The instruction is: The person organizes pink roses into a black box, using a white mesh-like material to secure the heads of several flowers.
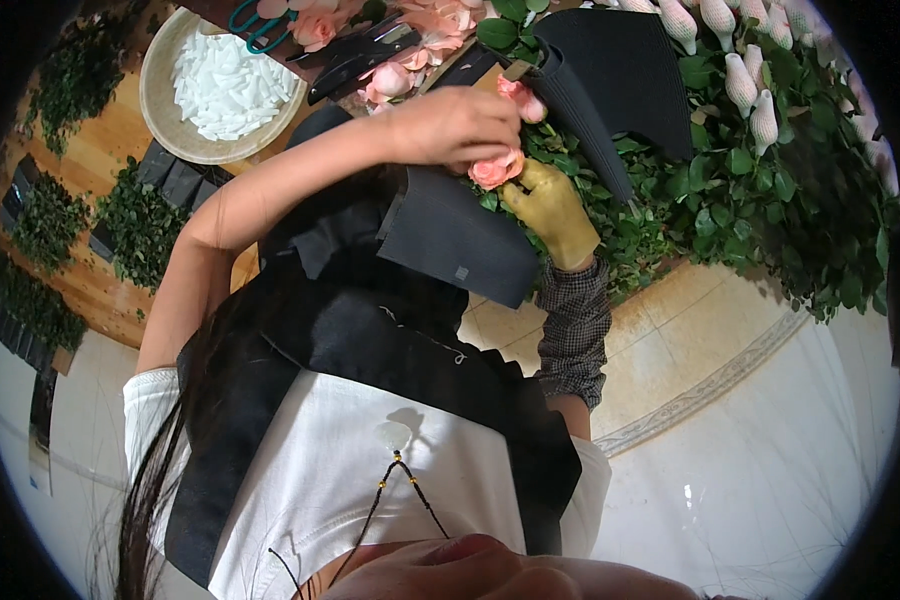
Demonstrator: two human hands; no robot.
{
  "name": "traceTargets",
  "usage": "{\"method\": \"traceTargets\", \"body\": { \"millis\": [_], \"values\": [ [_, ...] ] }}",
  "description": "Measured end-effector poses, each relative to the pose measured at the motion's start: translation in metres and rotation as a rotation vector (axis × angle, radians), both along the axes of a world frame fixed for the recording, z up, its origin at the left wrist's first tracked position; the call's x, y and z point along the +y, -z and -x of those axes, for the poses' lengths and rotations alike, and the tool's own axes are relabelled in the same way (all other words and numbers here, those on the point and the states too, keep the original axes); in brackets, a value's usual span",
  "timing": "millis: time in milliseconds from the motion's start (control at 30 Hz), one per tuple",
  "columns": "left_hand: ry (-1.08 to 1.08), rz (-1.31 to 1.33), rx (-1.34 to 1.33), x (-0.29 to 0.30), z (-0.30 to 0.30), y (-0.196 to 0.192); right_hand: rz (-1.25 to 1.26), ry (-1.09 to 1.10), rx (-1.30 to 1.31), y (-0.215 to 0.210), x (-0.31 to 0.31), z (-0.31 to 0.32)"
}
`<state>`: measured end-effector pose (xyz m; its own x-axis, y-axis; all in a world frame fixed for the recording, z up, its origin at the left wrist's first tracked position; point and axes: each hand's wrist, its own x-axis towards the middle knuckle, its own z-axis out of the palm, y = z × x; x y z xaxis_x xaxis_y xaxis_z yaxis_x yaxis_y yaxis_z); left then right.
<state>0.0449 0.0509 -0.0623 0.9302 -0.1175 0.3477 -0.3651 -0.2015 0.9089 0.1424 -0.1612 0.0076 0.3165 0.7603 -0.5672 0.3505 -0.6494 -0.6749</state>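
A pink rose [495, 170] is between my two hands, its open bloom facing up. My bare left hand [460, 125] reaches in from the left with fingers curled down onto the bloom's upper edge; the fingertips are partly hidden. My right hand [558, 212], in a yellow glove, pinches at the right side of the same bloom. A second pink rose [526, 104] sits just beyond my left fingers. Below the bloom lies a dark grey wrap sheet [460, 238]. Another black ribbed sheet [610, 85] stands folded behind my right hand.
At upper left stands a round tub [152, 85] of white pieces [232, 85]. Loose pink petals, black-handled cutters [365, 58] and teal-handled scissors [255, 42] lie at the top. Leafy stems with net-sleeved buds [740, 85] fill the right. Bundled greenery [142, 225] lies left.
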Motion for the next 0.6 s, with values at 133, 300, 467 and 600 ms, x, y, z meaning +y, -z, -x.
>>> {"method": "traceTargets", "body": {
  "millis": [133,300,467,600],
  "values": [
    [-0.580,0.003,0.235,0.040,0.034,-0.012,-0.009,0.156,-0.031,0.001,0.010,0.009],
    [-0.721,-0.286,0.681,0.044,0.065,-0.004,-0.065,-0.032,-0.544,0.017,0.018,0.027],
    [-0.422,0.056,0.711,0.016,0.060,0.000,-0.068,-0.148,-0.525,0.012,0.018,0.026],
    [-0.375,-0.311,0.652,0.002,0.039,0.003,0.025,-0.311,-0.658,0.012,0.021,0.030]
  ]
}}
